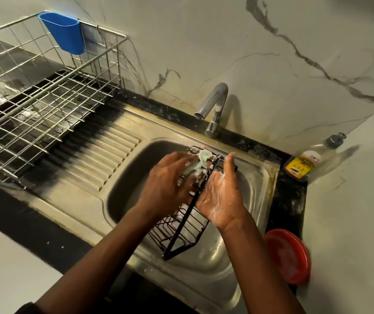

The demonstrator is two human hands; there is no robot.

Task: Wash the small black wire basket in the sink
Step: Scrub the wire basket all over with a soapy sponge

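The scrubbing step is under way. The small black wire basket point(181, 232) is being held tilted over the stainless steel sink point(261, 177). The left hand point(167, 180) is pinching a pale green soapy sponge point(203, 156) in its grip and pressing it against the wires. The lathered right hand point(222, 196) is clasping the basket's side. Rinsing is probably coming next, calling for the curved chrome tap point(215, 103), where no water is showing.

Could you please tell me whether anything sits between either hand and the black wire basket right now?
The right hand grips the black wire basket directly. Between the left hand and the wires lies only the soapy sponge it holds, near the basket's far end, over the sink.
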